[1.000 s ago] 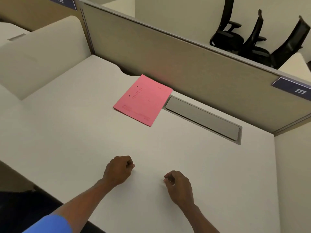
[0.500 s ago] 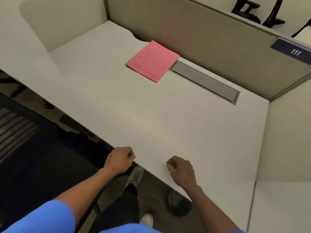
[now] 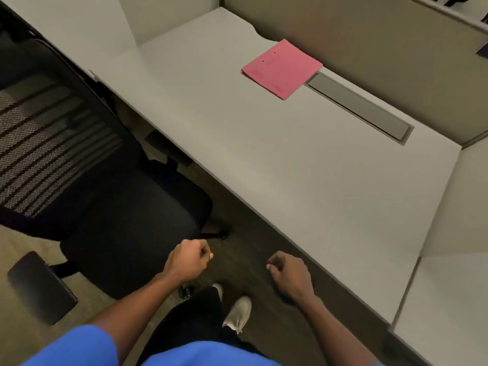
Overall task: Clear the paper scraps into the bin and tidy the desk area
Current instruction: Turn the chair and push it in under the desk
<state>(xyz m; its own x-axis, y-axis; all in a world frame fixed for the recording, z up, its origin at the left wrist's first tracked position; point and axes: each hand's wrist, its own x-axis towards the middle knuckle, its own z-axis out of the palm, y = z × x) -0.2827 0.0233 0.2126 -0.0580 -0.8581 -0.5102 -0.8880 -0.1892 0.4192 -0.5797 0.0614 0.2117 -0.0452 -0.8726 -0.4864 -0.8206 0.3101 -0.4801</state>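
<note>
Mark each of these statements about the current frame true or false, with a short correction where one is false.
1. A pink folder lies on the desk near the back partition. True.
2. The left hand rests on the pink folder. False: it is held over the floor, off the desk and well short of the folder.
3. A black office chair stands to the left of the desk. True.
4. The right hand holds a pen. False: its fingers are curled and no pen shows.
5. A waste bin stands on the desk. False: no bin is in view.
6. A grey cable flap sits in the desk just right of the folder. True.
</note>
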